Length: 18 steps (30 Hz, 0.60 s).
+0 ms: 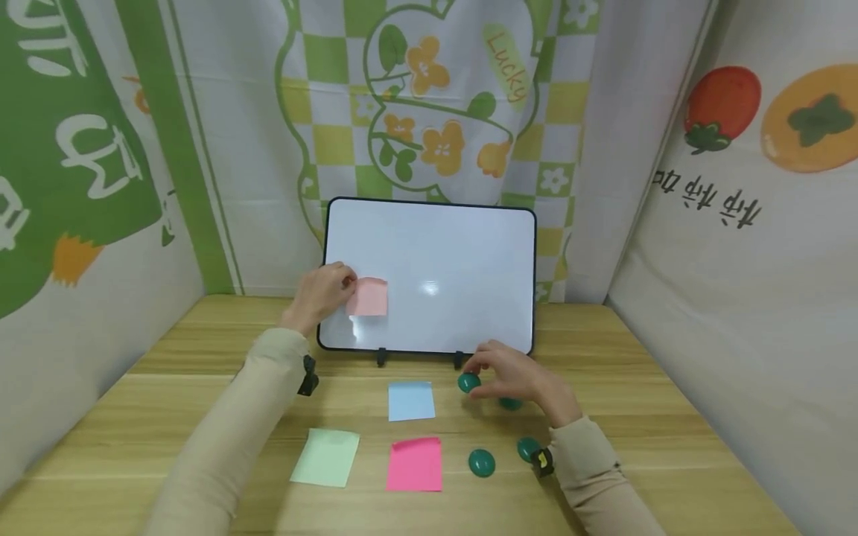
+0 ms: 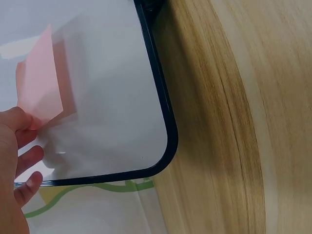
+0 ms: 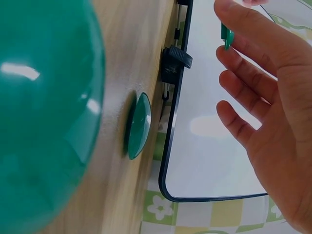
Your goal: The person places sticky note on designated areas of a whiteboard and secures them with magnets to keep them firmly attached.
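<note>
My left hand (image 1: 323,294) pinches a light pink sticky note (image 1: 369,298) by its edge at the lower left of the whiteboard (image 1: 442,275). In the left wrist view, part of the note (image 2: 43,83) stands off the board and casts a shadow on it. Over the table, in front of the board's lower right, my right hand (image 1: 519,376) pinches a green domed magnet (image 1: 469,383) between thumb and fingers. The right wrist view shows only a sliver of this magnet (image 3: 226,36), the thumb and fingers covering part of it.
On the table (image 1: 221,387) lie a blue note (image 1: 412,401), a green note (image 1: 325,457) and a hot pink note (image 1: 415,465). More green magnets (image 1: 481,462) lie at the right, one partly under my right hand. Black feet (image 1: 381,357) support the board; printed curtains surround the table.
</note>
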Each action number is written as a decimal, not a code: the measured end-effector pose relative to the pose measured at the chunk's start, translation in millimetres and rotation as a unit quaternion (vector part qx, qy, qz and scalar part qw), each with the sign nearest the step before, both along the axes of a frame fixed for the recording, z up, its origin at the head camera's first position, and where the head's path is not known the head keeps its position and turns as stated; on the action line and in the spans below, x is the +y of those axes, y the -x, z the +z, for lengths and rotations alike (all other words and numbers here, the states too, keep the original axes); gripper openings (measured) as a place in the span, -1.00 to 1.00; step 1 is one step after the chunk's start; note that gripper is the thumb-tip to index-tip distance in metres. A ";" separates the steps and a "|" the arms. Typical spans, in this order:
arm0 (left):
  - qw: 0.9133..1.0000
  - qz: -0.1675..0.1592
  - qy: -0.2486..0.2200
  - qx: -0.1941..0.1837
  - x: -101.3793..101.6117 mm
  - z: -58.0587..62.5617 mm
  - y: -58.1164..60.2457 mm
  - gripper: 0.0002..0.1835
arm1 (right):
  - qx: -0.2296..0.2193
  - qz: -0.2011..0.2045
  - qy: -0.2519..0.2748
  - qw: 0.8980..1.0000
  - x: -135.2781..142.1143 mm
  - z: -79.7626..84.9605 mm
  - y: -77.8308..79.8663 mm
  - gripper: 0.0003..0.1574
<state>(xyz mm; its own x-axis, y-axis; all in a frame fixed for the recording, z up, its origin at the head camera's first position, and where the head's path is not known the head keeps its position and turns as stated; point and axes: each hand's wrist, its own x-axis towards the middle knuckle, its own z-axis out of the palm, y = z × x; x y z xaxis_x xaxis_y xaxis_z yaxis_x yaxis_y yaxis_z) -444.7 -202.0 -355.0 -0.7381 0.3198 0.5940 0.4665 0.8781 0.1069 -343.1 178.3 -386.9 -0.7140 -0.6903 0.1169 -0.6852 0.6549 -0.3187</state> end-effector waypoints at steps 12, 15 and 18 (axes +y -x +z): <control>1.000 -0.001 -0.004 0.014 2.4 -2.8 2.2 -0.84 | 0.065 0.007 0.000 0.998 -5.2 -1.4 -2.5 -0.60; 1.000 -0.003 -0.007 0.016 1.9 -3.5 2.2 -0.84 | 0.085 0.010 -0.003 0.996 -6.9 -0.2 -2.5 -0.58; 1.000 -0.002 -0.012 0.022 1.8 -4.7 2.4 -0.85 | 0.115 0.013 -0.008 0.993 -7.9 1.5 -1.9 -0.56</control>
<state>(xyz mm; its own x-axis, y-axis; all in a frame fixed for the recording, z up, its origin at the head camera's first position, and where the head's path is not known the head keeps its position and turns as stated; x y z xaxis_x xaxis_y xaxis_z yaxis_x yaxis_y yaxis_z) -447.1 -200.2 -359.8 -0.7094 0.3081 0.6339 0.4746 0.8737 0.1065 -341.2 170.4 -385.5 -0.6519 -0.7112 0.2630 -0.7553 0.6399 -0.1416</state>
